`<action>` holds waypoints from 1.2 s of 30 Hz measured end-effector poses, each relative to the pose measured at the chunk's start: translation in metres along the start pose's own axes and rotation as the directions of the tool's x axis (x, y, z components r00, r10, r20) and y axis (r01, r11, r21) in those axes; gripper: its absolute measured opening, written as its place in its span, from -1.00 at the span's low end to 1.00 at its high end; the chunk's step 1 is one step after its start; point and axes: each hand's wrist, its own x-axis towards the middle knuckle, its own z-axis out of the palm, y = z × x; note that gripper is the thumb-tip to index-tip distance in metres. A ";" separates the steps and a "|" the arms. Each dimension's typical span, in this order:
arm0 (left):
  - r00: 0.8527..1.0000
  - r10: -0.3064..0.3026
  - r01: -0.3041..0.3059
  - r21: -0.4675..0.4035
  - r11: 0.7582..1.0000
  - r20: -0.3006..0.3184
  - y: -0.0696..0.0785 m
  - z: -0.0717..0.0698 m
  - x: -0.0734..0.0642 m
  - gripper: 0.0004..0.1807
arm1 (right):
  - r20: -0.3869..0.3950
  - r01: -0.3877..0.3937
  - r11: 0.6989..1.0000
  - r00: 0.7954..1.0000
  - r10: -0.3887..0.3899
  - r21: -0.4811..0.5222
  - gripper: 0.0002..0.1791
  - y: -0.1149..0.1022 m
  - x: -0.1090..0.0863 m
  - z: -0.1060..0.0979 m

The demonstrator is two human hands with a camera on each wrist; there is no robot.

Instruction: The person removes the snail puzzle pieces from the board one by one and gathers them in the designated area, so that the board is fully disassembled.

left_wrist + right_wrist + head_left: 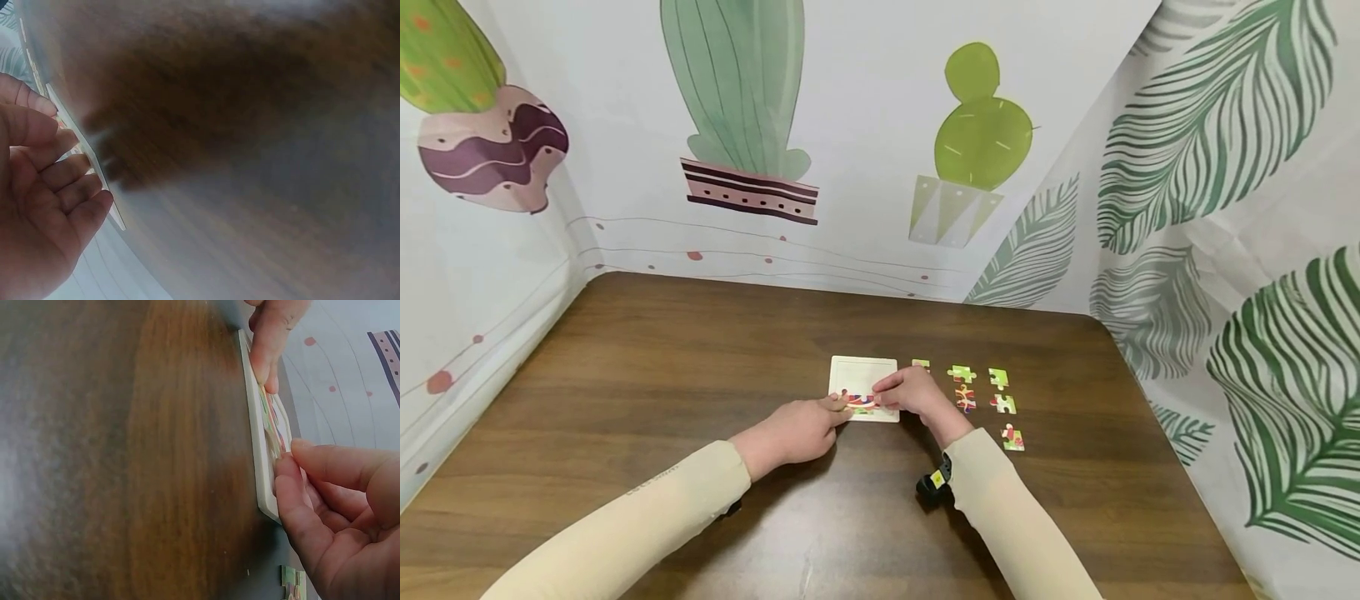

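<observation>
A white square puzzle tray (859, 372) lies on the table, its lower part filled with colourful joined jigsaw pieces (862, 403). At the tray's left side, my left hand (797, 430) rests its fingertips on the pieces and frame. My right hand (917, 390) reaches over the right side of the tray. In the right wrist view, its thumb and index finger pinch the edge of a jigsaw piece (280, 442) inside the frame (255, 425). Those fingers hide most of that piece. The left wrist view has the left fingers along the tray's edge (117, 217).
Right of the tray lie several loose jigsaw pieces, among them a green one (961, 373), a red-and-yellow one (966, 398) and a lower one (1012, 438). Another piece (921, 363) is partly behind the right hand. A patterned wall covering (865, 167) borders the wooden table (715, 350).
</observation>
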 end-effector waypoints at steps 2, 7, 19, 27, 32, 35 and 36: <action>1.000 0.000 0.000 0.003 1.000 0.002 0.000 0.000 0.000 -0.52 | -0.004 0.007 1.000 1.000 -0.007 -0.010 -0.80 0.000 0.000 0.001; 1.000 0.001 -0.001 0.004 1.000 0.002 0.000 0.000 0.000 -0.53 | 0.002 0.016 0.999 1.000 -0.016 -0.040 -0.80 -0.001 0.000 0.000; 1.000 -0.006 0.006 -0.004 1.000 -0.004 0.003 -0.002 -0.003 -0.52 | 0.022 0.076 0.983 0.997 -0.074 -0.164 -0.84 -0.006 -0.003 0.002; 1.000 -0.011 0.011 -0.006 1.000 0.000 0.003 -0.001 -0.003 -0.52 | 0.017 0.084 0.982 0.996 -0.083 -0.171 -0.80 -0.008 -0.005 0.002; 1.000 -0.011 0.011 0.003 1.000 -0.002 0.003 -0.001 -0.002 -0.52 | 0.024 0.091 0.980 0.996 -0.089 -0.179 -0.77 -0.009 -0.006 0.001; 1.000 -0.008 0.008 0.006 1.000 -0.005 0.003 -0.001 -0.001 -0.53 | 0.041 0.096 0.980 0.995 -0.090 -0.176 -0.80 -0.010 -0.006 0.000; 1.000 -0.007 0.007 0.006 1.000 -0.004 0.003 -0.001 -0.001 -0.53 | 0.046 0.099 0.978 0.995 -0.092 -0.181 -0.81 -0.010 -0.006 0.000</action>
